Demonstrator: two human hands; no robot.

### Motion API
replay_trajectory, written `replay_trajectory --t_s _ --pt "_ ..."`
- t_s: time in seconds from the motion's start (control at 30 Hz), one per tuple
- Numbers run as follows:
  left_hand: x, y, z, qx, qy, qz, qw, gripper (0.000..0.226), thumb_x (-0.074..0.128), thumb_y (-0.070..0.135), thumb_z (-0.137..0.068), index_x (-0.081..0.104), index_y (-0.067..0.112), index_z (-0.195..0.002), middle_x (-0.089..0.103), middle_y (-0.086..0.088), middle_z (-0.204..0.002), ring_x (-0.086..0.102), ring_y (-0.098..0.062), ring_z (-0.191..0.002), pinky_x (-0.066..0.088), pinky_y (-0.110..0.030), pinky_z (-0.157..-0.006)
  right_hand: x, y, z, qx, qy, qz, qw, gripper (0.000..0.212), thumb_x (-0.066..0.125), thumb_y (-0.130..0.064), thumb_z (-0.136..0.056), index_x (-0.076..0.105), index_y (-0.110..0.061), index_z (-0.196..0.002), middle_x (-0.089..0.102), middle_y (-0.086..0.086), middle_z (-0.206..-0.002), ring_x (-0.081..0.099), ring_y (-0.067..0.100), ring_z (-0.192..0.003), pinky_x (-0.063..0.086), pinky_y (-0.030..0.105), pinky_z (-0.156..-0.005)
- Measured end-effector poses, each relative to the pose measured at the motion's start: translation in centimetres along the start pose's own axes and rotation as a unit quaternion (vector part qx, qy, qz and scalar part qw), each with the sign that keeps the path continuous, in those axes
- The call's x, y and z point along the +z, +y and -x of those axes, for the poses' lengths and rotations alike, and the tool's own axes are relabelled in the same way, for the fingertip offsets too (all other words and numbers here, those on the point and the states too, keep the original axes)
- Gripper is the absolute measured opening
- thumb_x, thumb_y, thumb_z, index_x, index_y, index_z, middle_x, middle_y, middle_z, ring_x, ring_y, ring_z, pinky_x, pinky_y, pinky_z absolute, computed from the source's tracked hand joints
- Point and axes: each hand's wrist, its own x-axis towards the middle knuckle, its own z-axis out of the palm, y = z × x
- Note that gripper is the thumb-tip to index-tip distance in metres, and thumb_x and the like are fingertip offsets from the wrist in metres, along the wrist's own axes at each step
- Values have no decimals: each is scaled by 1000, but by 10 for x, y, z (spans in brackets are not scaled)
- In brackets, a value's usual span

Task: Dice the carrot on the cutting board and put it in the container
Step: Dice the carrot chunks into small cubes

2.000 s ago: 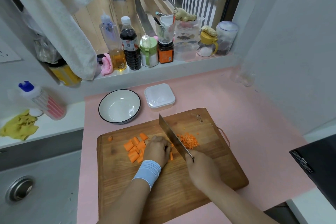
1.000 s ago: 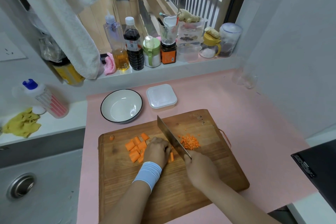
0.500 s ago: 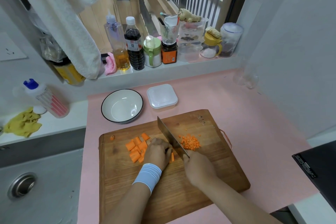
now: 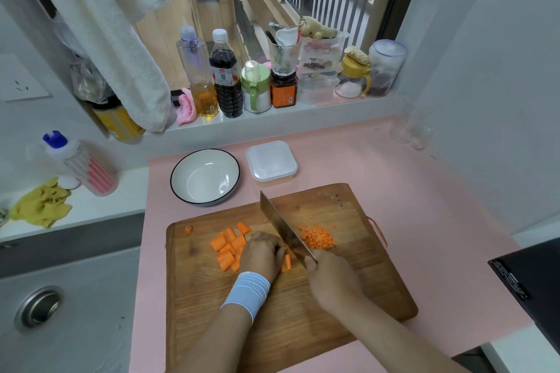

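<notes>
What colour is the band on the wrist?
The band is light blue, seen best in the head view.

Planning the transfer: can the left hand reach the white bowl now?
Probably yes. The white bowl sits just past the cutting board's far edge; only carrot chunks lie between. The left hand is busy steadying a carrot piece beside the knife.

Dark bottle on the windowsill; yellow cloth on the white counter.

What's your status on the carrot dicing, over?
Right hand grips cleaver; left hand holds carrot strip. Diced pile and uncut chunks on board; container lidded. Nothing blocking.
</notes>
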Motion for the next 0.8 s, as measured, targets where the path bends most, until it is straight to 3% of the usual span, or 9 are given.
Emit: replay_trajectory --t_s 0.13,0.33,0.5,0.8 --pt "0 0 -1 -10 -1 13 1000 10 65 27 -87 71 27 -79 65 5 -91 54 -11 -93 42 -20 -80 2 2 2 4 -5 11 1000 29 36 -36 -107 63 -32 -96 64 -11 -83 62 10 -78 54 33 -71" --pt "3 -4 -2 0 3 19 1000 11 63 26 -89 72 25 -83 67 5 -93 53 -11 -98 38 -17 -83 4 7 2 5 -15 14 1000 28 36 -36 -107 58 -33 -89 63 -10 -81 60 8 -75 45 28 -62" --pt "4 -6 -2 -1 -1 30 1000 10 64 27 -89 74 26 -86 67 5 -96 54 -11 -99 39 -18 -84 6 5 -5 11 -29 7 999 29 36 -36 -106 64 -29 -103 65 -9 -86 63 13 -82 55 35 -74" --pt "4 -7 2 15 11 41 999 8 69 21 -87 75 24 -90 69 7 -93 53 -9 -99 33 -13 -85 -6 6 -16 23 -44 -19 999 33 38 -37 -107 59 -31 -82 63 -5 -77 61 15 -71 48 32 -61"
